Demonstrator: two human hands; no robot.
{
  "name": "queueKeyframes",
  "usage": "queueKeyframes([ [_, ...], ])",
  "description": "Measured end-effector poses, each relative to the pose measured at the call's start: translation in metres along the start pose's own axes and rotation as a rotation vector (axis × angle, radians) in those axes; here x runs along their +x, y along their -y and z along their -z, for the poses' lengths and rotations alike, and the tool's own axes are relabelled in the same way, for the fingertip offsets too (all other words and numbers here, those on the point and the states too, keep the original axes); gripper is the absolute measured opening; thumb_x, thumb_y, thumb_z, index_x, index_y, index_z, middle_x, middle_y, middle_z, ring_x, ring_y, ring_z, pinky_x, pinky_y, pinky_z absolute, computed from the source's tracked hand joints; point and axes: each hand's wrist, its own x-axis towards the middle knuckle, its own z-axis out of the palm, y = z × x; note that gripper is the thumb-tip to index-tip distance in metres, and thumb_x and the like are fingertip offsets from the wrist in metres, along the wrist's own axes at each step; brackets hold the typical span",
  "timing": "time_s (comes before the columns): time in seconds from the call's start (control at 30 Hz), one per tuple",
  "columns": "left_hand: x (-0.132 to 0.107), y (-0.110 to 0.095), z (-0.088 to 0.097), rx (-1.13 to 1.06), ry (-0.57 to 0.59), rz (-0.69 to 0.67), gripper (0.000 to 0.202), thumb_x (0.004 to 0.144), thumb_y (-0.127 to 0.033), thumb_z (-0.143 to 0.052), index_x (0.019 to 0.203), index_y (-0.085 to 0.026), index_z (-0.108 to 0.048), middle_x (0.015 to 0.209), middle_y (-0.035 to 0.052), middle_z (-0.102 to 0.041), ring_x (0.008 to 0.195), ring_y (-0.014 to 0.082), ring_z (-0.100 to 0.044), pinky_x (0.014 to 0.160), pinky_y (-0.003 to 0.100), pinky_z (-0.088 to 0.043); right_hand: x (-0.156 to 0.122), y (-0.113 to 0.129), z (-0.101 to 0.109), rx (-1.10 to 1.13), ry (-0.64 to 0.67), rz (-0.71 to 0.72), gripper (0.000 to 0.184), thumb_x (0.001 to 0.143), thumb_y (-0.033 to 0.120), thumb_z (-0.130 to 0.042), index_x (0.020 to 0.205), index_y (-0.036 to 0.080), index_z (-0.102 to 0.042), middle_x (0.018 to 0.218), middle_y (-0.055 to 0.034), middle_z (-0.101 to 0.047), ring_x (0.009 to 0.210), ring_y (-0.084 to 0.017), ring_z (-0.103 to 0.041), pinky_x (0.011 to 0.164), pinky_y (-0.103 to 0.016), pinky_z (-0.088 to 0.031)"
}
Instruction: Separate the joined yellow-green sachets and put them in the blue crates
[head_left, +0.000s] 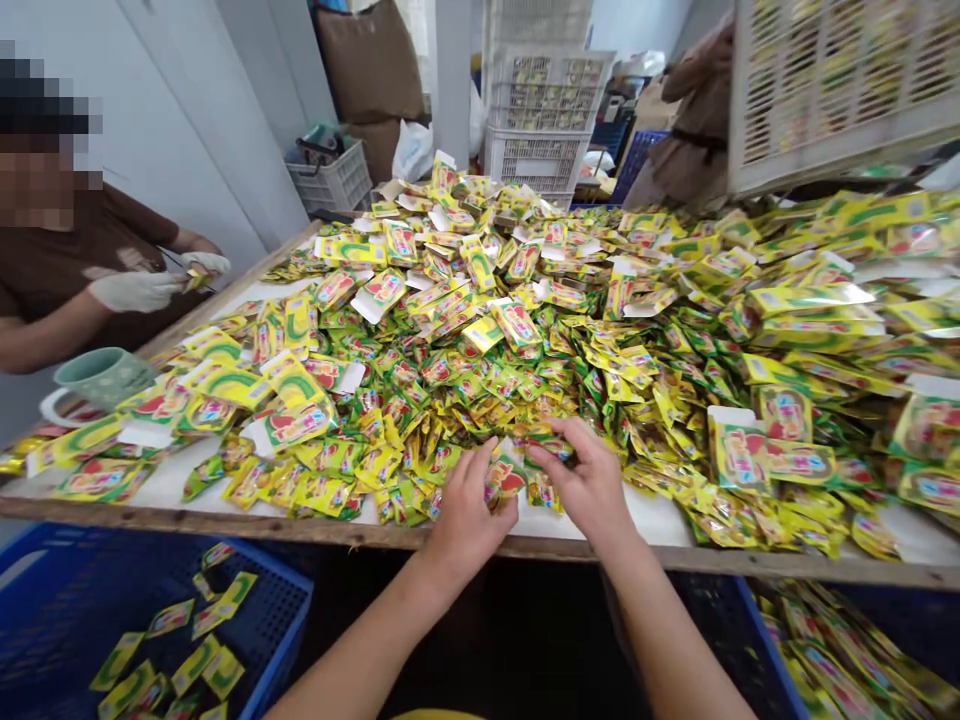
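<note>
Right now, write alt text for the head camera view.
The person's bare left hand and right hand reach into a large heap of yellow-green foil sachets on a wooden table. A co-worker's gloved hands hold a sachet at the left, and a blue crate of sachets sits below.

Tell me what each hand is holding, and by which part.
The left hand and right hand have their fingers among the yellow-green foil sachets; whether either pinches one, or by which edge, cannot be told.
</note>
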Motion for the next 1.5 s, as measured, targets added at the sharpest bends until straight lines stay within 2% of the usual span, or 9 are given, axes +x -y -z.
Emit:
queueKeyframes([
  [0.07,-0.003,0.000,-0.006,0.014,-0.041,0.011,0.067,0.072,-0.018,-0.063,0.136,-0.018,-0.044,0.117,0.0108,-0.057,0.112,0.0263,-0.055,0.100,0.043,-0.046,0.002,-0.002,-0.001,-0.166,0.039,0.082,0.014,0.079,0.026,-0.065,0.092,0.020,-0.066,0.090,-0.0041,-0.065,0.087,-0.021,-0.060,0.079,-0.034,-0.049],
  [0.23,-0.010,0.001,-0.012,0.053,-0.080,-0.008,0.064,0.071,-0.013,-0.062,0.133,-0.021,-0.047,0.112,0.0091,-0.057,0.109,0.0264,-0.055,0.098,0.045,-0.046,0.009,0.005,0.009,-0.408,0.281,-0.042,0.007,0.076,0.018,-0.062,0.081,0.020,-0.066,0.079,-0.0023,-0.063,0.078,-0.020,-0.059,0.073,-0.031,-0.045],
  [0.37,-0.012,0.000,-0.010,-0.047,-0.060,-0.006,0.058,0.074,-0.012,-0.061,0.129,-0.020,-0.048,0.112,0.0091,-0.056,0.110,0.0253,-0.054,0.098,0.044,-0.045,0.012,0.020,0.005,-0.613,0.381,0.039,0.015,0.077,0.009,-0.056,0.084,0.019,-0.066,0.085,-0.0047,-0.062,0.084,-0.021,-0.060,0.075,-0.032,-0.044],
  [0.5,-0.005,0.004,-0.002,-0.342,0.090,0.097,0.039,0.076,-0.018,-0.065,0.113,-0.019,-0.054,0.107,0.0074,-0.059,0.105,0.0252,-0.055,0.093,0.040,-0.045,0.017,0.026,0.000,-0.539,0.459,0.191,0.027,0.082,0.007,-0.053,0.103,0.022,-0.061,0.091,-0.0032,-0.065,0.083,-0.019,-0.062,0.073,-0.029,-0.045],
  [0.6,0.003,0.009,0.007,-0.687,0.291,0.215,0.029,0.074,-0.020,-0.070,0.100,-0.018,-0.056,0.093,0.0024,-0.061,0.094,0.0220,-0.058,0.083,0.033,-0.047,0.022,0.023,0.002,-0.504,0.435,0.280,0.019,0.083,0.014,-0.061,0.100,0.022,-0.058,0.088,-0.0022,-0.064,0.078,-0.019,-0.062,0.068,-0.029,-0.046],
  [0.73,0.008,0.009,0.014,-0.942,0.370,0.239,0.043,0.074,-0.020,-0.072,0.115,-0.019,-0.056,0.108,0.0027,-0.064,0.107,0.0219,-0.056,0.093,0.031,-0.044,0.020,0.011,0.002,-0.510,0.299,0.460,0.006,0.085,0.020,-0.064,0.086,0.021,-0.058,0.087,-0.0057,-0.062,0.084,-0.021,-0.059,0.073,-0.033,-0.047],
  [0.9,0.008,0.004,0.014,-0.974,0.354,0.273,0.036,0.085,-0.031,-0.064,0.119,-0.020,-0.059,0.116,0.0050,-0.065,0.114,0.0228,-0.055,0.099,0.033,-0.041,0.011,0.007,-0.001,-0.397,0.212,0.462,0.002,0.087,0.021,-0.062,0.087,0.021,-0.060,0.084,-0.0040,-0.063,0.083,-0.019,-0.061,0.074,-0.030,-0.049],
  [1.13,0.009,0.004,0.011,-1.009,0.328,0.316,0.041,0.079,-0.035,-0.070,0.114,-0.017,-0.062,0.111,0.0060,-0.067,0.107,0.0232,-0.058,0.097,0.034,-0.043,0.006,0.015,-0.003,-0.409,0.185,0.430,0.007,0.088,0.016,-0.057,0.084,0.020,-0.062,0.082,-0.0042,-0.062,0.079,-0.017,-0.062,0.070,-0.028,-0.050],
  [1.5,0.007,0.002,0.013,-0.884,0.357,0.261,0.041,0.079,-0.030,-0.069,0.119,-0.019,-0.062,0.115,0.0038,-0.066,0.109,0.0234,-0.057,0.096,0.032,-0.043,0.014,0.021,0.005,-0.550,0.511,0.436,0.018,0.089,0.016,-0.054,0.085,0.020,-0.071,0.079,-0.0054,-0.060,0.077,-0.018,-0.057,0.068,-0.030,-0.048],
])
